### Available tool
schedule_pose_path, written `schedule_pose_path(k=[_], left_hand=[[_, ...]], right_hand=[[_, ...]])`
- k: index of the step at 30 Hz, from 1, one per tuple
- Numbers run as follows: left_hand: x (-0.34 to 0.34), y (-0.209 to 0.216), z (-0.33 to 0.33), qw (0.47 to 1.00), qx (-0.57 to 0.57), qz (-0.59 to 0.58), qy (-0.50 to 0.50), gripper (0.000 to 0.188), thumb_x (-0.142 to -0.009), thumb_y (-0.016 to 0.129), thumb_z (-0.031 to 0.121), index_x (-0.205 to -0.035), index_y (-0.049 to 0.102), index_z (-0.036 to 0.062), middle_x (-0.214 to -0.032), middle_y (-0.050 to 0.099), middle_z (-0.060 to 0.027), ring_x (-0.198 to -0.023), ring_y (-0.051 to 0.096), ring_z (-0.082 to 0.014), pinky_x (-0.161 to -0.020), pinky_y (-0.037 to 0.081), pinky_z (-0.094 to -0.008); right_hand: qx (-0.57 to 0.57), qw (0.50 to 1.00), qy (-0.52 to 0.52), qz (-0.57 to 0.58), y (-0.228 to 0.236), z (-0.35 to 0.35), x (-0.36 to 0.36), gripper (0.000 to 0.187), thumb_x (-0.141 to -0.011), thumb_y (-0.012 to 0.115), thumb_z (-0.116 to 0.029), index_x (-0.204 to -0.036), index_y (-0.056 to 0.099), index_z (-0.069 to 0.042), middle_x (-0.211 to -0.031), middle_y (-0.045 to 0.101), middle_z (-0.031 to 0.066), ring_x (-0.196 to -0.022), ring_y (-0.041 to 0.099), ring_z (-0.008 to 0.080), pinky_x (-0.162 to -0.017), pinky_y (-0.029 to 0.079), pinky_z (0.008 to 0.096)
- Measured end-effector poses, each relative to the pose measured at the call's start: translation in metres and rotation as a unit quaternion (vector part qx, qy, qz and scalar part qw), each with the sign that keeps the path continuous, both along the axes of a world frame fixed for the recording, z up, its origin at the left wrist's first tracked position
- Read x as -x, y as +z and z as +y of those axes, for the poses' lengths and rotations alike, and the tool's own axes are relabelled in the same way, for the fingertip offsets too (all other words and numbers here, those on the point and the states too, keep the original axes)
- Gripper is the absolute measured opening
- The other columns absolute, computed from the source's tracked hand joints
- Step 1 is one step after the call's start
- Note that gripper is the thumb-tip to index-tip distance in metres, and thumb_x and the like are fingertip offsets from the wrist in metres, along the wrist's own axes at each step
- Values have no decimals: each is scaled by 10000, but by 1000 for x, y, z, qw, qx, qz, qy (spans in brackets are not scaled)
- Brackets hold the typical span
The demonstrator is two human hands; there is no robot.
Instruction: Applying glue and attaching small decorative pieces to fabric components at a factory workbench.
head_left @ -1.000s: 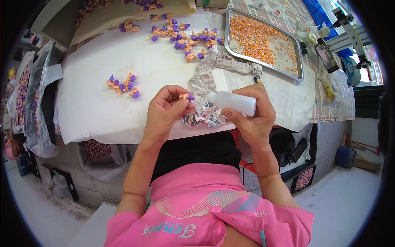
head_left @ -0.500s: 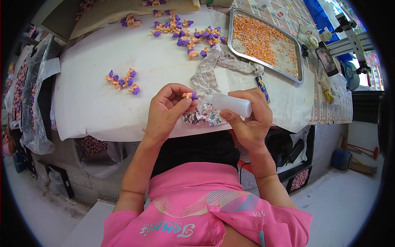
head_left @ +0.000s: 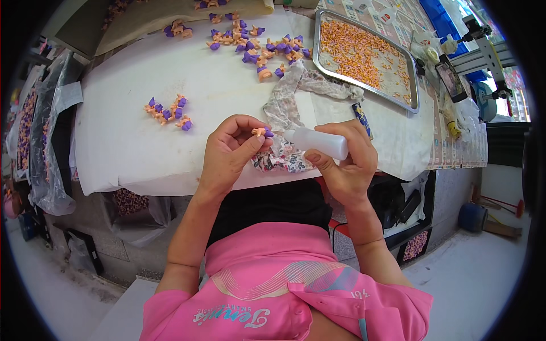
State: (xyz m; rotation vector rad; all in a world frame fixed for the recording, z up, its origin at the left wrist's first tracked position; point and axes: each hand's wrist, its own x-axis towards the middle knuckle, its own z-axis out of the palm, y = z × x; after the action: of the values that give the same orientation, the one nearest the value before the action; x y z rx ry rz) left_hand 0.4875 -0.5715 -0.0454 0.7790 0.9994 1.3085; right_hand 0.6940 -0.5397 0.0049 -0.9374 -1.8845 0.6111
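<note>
1. While the left hand (head_left: 233, 152) pinches the small purple-and-peach piece (head_left: 260, 132) between thumb and fingers, the right hand (head_left: 352, 162) is curled around the white squeeze bottle (head_left: 324, 142).
2. Location, ref floral cloth (head_left: 289, 160): piece just left of it, bottle over its right side, loose pieces (head_left: 168, 112) well to its left on the counter (head_left: 119, 139).
3. To do it well, I'd say: hold the piece still, feed the tip in gently, light squeeze, fingertips clear of the nozzle. Tip contact: can't tell.
4. Piece's long axis runs roughly left-right; purple end faces the bottle, peach end toward the left palm. Nozzle points left.
</note>
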Motion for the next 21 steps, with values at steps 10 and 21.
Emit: schedule_pose_path(k=[10, 21], left_hand=[[1, -1, -3, 1000, -3, 0, -2, 166, -916, 600, 8, -1078, 584, -24, -1014, 640, -89, -901, 663, -149, -816, 563, -286], [-3, -1, 2, 1000, -16, -6, -13, 166, -927, 613, 47, -1075, 582, -20, -1063, 647, -105, -897, 658, -145, -817, 559, -284]], right_hand=[[-5, 1000, -4, -5, -1, -2, -4, 337, -725, 836, -169, -974, 663, -25, -842, 634, 95, -739, 621, 217, -628, 479, 297], [192, 974, -21, 122, -40, 22, -4, 259, -854, 720, -123, -1025, 573, 3, -948, 580, 65, -858, 563, 108, -739, 467, 249]])
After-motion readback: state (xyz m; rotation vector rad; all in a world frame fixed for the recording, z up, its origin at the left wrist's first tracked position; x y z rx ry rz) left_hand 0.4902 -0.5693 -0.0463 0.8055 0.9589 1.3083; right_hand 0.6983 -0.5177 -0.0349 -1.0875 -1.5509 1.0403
